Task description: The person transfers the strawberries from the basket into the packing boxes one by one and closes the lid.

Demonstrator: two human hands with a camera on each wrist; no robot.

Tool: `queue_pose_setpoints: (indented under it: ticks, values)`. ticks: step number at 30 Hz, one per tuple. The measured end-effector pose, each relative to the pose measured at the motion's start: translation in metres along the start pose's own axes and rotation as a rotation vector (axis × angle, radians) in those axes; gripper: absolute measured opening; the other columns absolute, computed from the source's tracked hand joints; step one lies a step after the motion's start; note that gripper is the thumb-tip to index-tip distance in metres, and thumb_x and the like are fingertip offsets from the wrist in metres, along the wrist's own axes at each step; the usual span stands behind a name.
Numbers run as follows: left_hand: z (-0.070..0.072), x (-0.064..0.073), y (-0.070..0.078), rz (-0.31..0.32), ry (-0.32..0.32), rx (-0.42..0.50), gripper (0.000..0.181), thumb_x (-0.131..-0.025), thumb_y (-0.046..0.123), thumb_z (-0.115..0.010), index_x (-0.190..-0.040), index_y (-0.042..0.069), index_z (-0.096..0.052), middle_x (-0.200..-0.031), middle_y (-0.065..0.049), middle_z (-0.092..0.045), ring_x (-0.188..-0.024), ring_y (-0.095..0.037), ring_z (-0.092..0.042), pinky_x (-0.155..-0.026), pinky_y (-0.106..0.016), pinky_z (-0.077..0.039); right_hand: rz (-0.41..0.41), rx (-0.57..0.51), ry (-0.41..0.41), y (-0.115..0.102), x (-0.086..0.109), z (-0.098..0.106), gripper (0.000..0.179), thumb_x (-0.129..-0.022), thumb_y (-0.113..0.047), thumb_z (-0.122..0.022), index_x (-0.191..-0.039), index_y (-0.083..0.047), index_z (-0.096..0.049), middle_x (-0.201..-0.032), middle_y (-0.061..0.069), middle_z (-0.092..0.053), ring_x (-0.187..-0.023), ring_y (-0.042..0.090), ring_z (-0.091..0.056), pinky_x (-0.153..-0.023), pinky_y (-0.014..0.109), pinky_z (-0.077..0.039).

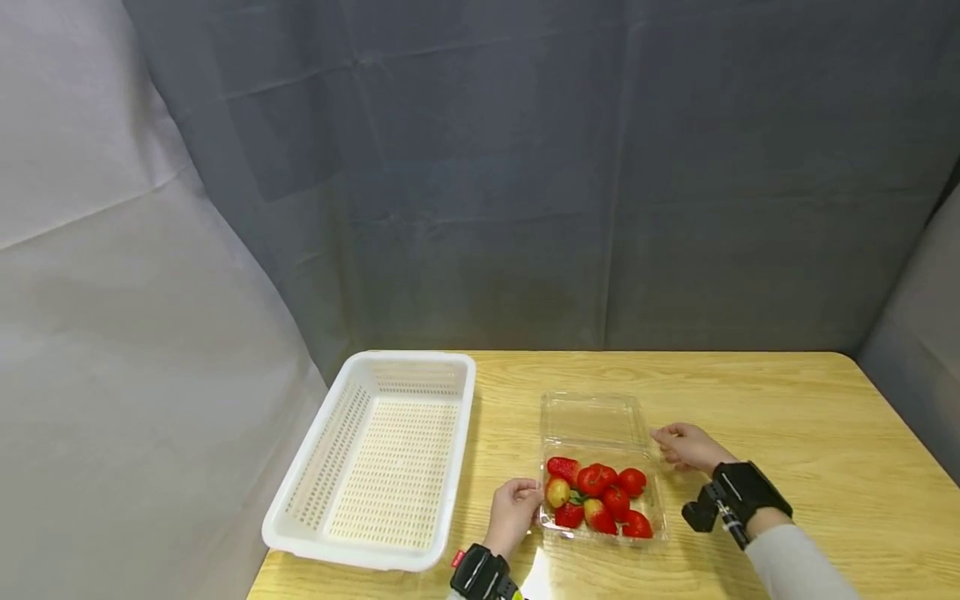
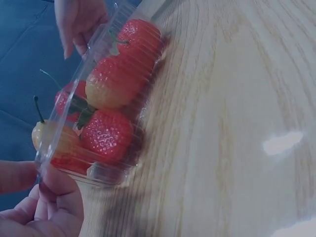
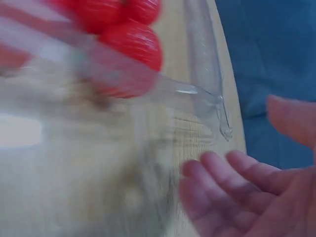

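A clear plastic clamshell box (image 1: 657,508) lies on the table with its lid (image 1: 592,412) folded back away from the person. Inside are several strawberries (image 2: 107,136) and round red and yellow-red fruits (image 1: 557,492), some with stems. My left hand (image 1: 513,518) pinches the box's left rim between thumb and finger, seen closely in the left wrist view. Beside the lid's right edge is my right hand (image 1: 696,448); in the right wrist view its fingers (image 3: 232,182) are loosely bent, thumb apart, with nothing held, near a corner of the clear plastic.
A white perforated plastic basket (image 1: 467,425) stands on the left of the wooden table (image 1: 810,433), with no fruit in it. Grey cloth (image 1: 480,183) hangs behind the table's back edge, and pale cloth (image 1: 150,375) hangs at the left.
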State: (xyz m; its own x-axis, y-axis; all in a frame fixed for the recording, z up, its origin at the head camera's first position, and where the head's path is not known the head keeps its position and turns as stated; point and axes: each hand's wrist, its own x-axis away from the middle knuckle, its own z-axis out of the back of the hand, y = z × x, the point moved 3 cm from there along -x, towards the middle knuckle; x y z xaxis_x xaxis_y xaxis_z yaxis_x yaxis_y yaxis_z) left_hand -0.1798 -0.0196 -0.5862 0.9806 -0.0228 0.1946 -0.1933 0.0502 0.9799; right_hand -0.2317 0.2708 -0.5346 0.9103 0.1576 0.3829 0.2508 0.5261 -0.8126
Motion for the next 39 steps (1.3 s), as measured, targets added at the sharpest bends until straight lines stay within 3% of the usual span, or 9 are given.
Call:
queue_pose_setpoints:
  ticks: [6,10,13,18,21,25,28,36,39]
  values:
    - [0.0,0.001,0.005,0.01,-0.003,0.025,0.018,-0.082,0.002,-0.058,-0.096,-0.008,-0.06,-0.068,0.001,-0.053,-0.05,-0.007,-0.048,-0.047,-0.019,-0.043,-0.057,-0.109,0.034,0.006,-0.038,0.007,0.08,-0.095,-0.047,-0.032,-0.131,0.023,-0.02,-0.128,0.039,-0.037,-0.109,0.041,-0.05,-0.091,0.046,-0.043]
    - [0.0,0.002,0.007,0.004,-0.01,0.036,0.019,-0.082,0.002,-0.059,-0.096,-0.01,-0.06,-0.068,0.001,-0.053,-0.049,-0.007,-0.048,-0.046,-0.018,-0.042,-0.088,-0.237,0.006,0.011,-0.05,0.0,0.071,-0.096,-0.041,-0.034,-0.128,0.022,-0.024,-0.089,0.02,-0.059,-0.079,0.019,-0.058,-0.08,0.036,-0.049]
    - [-0.001,0.002,0.007,0.011,-0.015,0.052,0.02,-0.081,0.001,-0.058,-0.097,-0.012,-0.058,-0.069,0.0,-0.053,-0.049,-0.007,-0.047,-0.046,-0.018,-0.042,-0.067,-0.269,-0.011,0.012,-0.052,-0.004,0.066,-0.097,-0.039,-0.032,-0.126,0.021,-0.023,-0.07,0.007,-0.051,-0.067,0.016,-0.053,-0.07,0.032,-0.048]
    - [-0.003,0.002,0.006,0.028,-0.017,0.061,0.019,-0.082,0.0,-0.058,-0.097,-0.011,-0.058,-0.069,0.001,-0.052,-0.05,-0.007,-0.047,-0.046,-0.018,-0.042,0.008,-0.282,0.031,0.03,-0.065,-0.003,0.081,-0.094,-0.05,-0.033,-0.136,0.016,-0.014,-0.124,0.035,-0.04,-0.108,0.037,-0.048,-0.082,0.035,-0.047]
    - [-0.004,0.003,0.005,0.035,-0.014,0.059,0.018,-0.082,0.001,-0.057,-0.097,-0.01,-0.058,-0.069,0.001,-0.051,-0.051,-0.006,-0.047,-0.046,-0.017,-0.042,0.083,-0.327,0.095,0.048,-0.073,0.003,0.08,-0.091,-0.055,-0.038,-0.139,0.007,-0.021,-0.135,0.029,-0.034,-0.112,0.027,-0.049,-0.081,0.029,-0.048]
    - [-0.004,0.005,0.002,0.037,-0.006,0.077,0.017,-0.082,-0.001,-0.057,-0.096,-0.011,-0.057,-0.068,0.001,-0.051,-0.051,-0.006,-0.046,-0.046,-0.017,-0.041,0.217,-0.324,0.134,0.035,-0.043,0.008,0.066,-0.094,-0.05,-0.036,-0.13,0.005,-0.035,-0.129,0.022,-0.043,-0.102,0.009,-0.053,-0.086,0.034,-0.046]
    - [-0.004,0.006,0.003,0.027,0.006,0.08,0.015,-0.082,-0.002,-0.057,-0.094,-0.011,-0.058,-0.067,0.001,-0.05,-0.051,-0.006,-0.045,-0.047,-0.018,-0.041,0.267,-0.252,0.154,0.007,-0.003,0.007,0.061,-0.097,-0.046,-0.03,-0.124,0.008,-0.04,-0.127,0.025,-0.043,-0.105,0.012,-0.052,-0.091,0.045,-0.04]
    - [-0.005,0.005,0.002,0.012,0.04,0.026,0.012,-0.08,0.0,-0.06,-0.09,-0.008,-0.06,-0.069,0.0,-0.052,-0.052,-0.007,-0.046,-0.048,-0.018,-0.041,0.179,-0.335,0.215,-0.002,0.049,-0.006,0.06,-0.096,-0.049,-0.027,-0.108,0.007,-0.047,-0.11,-0.007,-0.053,-0.095,-0.009,-0.043,-0.093,0.055,-0.028]
    - [-0.006,0.003,-0.002,0.016,0.043,0.029,0.012,-0.079,-0.001,-0.059,-0.09,-0.007,-0.061,-0.069,0.0,-0.052,-0.054,-0.007,-0.047,-0.048,-0.018,-0.041,0.175,-0.359,0.231,0.001,0.061,-0.015,0.056,-0.097,-0.046,-0.031,-0.104,0.007,-0.049,-0.114,-0.002,-0.052,-0.101,-0.005,-0.041,-0.093,0.057,-0.025]
